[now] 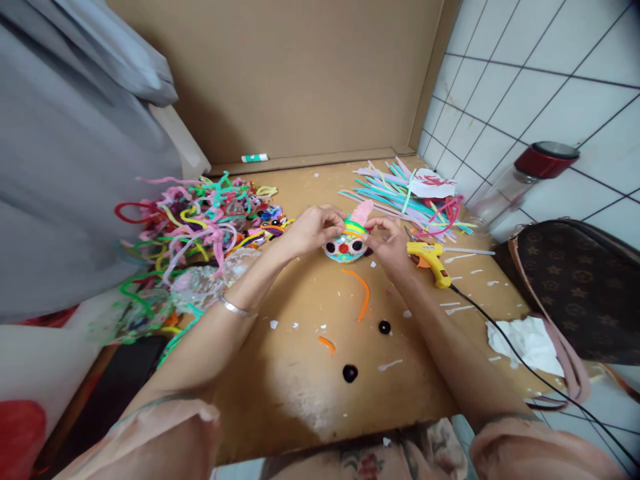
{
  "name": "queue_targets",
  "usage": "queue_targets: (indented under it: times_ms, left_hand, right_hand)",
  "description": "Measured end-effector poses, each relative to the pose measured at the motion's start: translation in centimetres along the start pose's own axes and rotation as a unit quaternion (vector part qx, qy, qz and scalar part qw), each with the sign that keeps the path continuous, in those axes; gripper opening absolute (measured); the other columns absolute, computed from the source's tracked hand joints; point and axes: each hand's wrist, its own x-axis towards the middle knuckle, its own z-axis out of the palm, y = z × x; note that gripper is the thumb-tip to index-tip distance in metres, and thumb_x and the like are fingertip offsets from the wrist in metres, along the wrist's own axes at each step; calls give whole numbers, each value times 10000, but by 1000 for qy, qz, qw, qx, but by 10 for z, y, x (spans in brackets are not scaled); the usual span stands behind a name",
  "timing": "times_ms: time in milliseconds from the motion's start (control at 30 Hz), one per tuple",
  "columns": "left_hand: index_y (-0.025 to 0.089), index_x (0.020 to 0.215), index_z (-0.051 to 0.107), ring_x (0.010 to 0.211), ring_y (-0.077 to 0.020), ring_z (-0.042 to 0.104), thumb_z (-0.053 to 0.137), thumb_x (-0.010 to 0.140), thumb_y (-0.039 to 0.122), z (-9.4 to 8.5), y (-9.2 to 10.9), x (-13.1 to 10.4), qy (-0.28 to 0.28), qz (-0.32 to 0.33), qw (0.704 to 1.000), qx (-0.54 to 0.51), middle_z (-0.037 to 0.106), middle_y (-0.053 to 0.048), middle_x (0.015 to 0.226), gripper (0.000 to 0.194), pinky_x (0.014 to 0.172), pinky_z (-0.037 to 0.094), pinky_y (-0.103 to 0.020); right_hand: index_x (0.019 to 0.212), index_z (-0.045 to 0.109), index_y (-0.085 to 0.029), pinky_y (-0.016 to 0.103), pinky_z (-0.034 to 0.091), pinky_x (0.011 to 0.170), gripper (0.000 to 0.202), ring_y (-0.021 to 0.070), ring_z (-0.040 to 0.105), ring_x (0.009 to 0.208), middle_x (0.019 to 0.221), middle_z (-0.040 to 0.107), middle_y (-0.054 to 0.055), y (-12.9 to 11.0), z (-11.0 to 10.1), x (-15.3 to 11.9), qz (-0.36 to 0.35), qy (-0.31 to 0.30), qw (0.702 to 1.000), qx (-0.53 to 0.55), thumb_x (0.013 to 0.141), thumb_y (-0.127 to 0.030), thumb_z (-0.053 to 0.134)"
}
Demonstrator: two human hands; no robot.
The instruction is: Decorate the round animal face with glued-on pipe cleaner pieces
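A small round craft face (345,256) stands on the wooden table between my hands. It has two black eyes with pale rims, a red nose, a green and yellow banded top and a fuzzy pink tip (362,212). My left hand (316,230) pinches its upper left edge, with the fingers curled. From the other side, my right hand (390,245) grips the upper right edge between thumb and fingertips. An orange fuzzy strip (367,297), a shorter orange piece (327,344) and two black round pieces (350,373) lie nearer to me.
Tangled coloured pipe cleaners (200,227) are heaped at left. Straight ones (387,190) lie at the back right. A yellow glue gun (431,260) with a trailing cord rests beside my right hand. Further right are a clear red-lidded bottle (520,180), tissue (525,343) and brown bag (580,287).
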Motion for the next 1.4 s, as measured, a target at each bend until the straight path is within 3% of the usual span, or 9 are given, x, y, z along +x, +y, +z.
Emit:
queue_targets:
  times_ms: [167, 367, 500, 667, 767, 833, 900, 1100, 1400]
  left_hand:
    - [147, 860, 735, 852, -169, 672, 595, 780, 222, -1, -4, 0, 10, -12, 1000, -22, 729, -75, 1057, 178, 816, 540, -298]
    - [165, 835, 733, 866, -158, 672, 612, 774, 180, 2, -6, -2, 37, -15, 999, -37, 739, -68, 1086, 136, 809, 533, -282]
    - [160, 845, 729, 846, -151, 662, 621, 784, 155, 4, -5, -2, 39, -14, 999, -33, 737, -73, 1089, 124, 806, 522, -285]
    - [156, 889, 718, 898, -163, 671, 635, 813, 186, 1, -3, -7, 53, 2, 996, -68, 723, -79, 1082, 116, 837, 520, -294]
    - [156, 970, 701, 960, -167, 663, 611, 858, 229, 5, -8, -21, 177, -5, 981, -85, 707, -87, 1096, 161, 878, 514, -300]
    - [153, 1004, 677, 948, -167, 654, 556, 900, 245, 14, -12, -34, 306, -49, 947, -78, 707, -91, 1048, 184, 857, 515, -299]
    - [161, 1007, 668, 908, -171, 638, 530, 928, 275, 26, -15, -48, 377, -90, 921, -35, 705, -84, 991, 196, 832, 512, -311]
    - [187, 964, 701, 986, -209, 614, 499, 971, 302, 52, -12, -63, 362, -41, 927, 85, 704, -96, 979, 233, 928, 470, -384]
    - [207, 1018, 730, 964, -224, 573, 482, 982, 324, 51, -14, -52, 314, -45, 937, 145, 689, -101, 994, 277, 876, 426, -378]
  right_hand:
    - [860, 790, -269, 446, 411, 1106, 134, 264, 530, 1267, 1246, 609, 56, -3, -6, 7, -91, -99, 991, 14, 750, -264, 714]
    - [884, 816, -323, 448, 343, 1177, 155, 276, 456, 1371, 1424, 546, -4, -6, -10, 12, -93, -161, 983, 0, 817, -377, 687]
    - [926, 820, -299, 448, 349, 1170, 244, 285, 484, 1351, 1438, 538, 24, -7, -10, 9, -68, -184, 981, 7, 845, -456, 651]
    - [928, 820, -289, 431, 381, 1135, 232, 281, 493, 1353, 1367, 602, 33, -11, -13, 8, -68, -194, 979, 9, 848, -395, 629]
    - [959, 816, -288, 425, 432, 1078, 247, 263, 578, 1250, 1300, 655, 39, -11, -15, 8, -53, -205, 977, 18, 849, -370, 611]
    - [968, 815, -284, 426, 449, 1053, 248, 255, 617, 1184, 1259, 682, 46, -10, -17, 9, -50, -208, 977, 23, 847, -370, 616]
    - [962, 816, -286, 436, 451, 1048, 241, 259, 626, 1166, 1233, 699, 48, -9, -19, 9, -49, -204, 977, 24, 842, -378, 629]
    - [951, 815, -285, 462, 440, 1056, 227, 278, 616, 1195, 1222, 709, 55, -8, -22, 9, -56, -194, 979, 5, 830, -388, 653]
    - [944, 813, -300, 443, 469, 1020, 222, 260, 641, 1150, 1217, 703, 49, -9, -21, 7, -62, -189, 980, -3, 841, -385, 636]
